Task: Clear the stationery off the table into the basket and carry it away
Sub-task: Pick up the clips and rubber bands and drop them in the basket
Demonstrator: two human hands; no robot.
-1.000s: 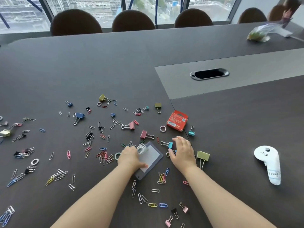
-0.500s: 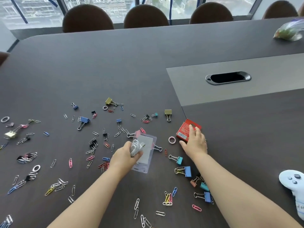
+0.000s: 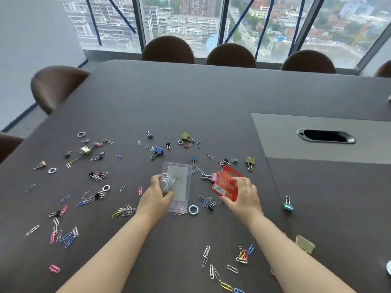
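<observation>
My left hand [image 3: 157, 195] is closed around a clear plastic badge holder [image 3: 178, 182] and its coiled white cord [image 3: 167, 182], lifted just above the table. In my right hand [image 3: 243, 197] is a small red box [image 3: 225, 183], tilted and raised off the dark table [image 3: 190, 102]. Coloured paper clips [image 3: 67, 235] and binder clips [image 3: 157, 151] lie scattered all around both hands. A pale blue ring [image 3: 193, 209] lies between my wrists. No basket is in view.
A grey inset panel with an oval cable slot [image 3: 325, 136] sits at the right. Brown chairs [image 3: 169, 49] line the far edge and the left side [image 3: 55, 85]. A window stands behind them. A yellow binder clip [image 3: 304, 244] lies by my right forearm.
My right hand has taken hold of the red box and lifted it off the table. My left hand raised the badge holder higher. The camera has swung left, and the white controller has left the view.
</observation>
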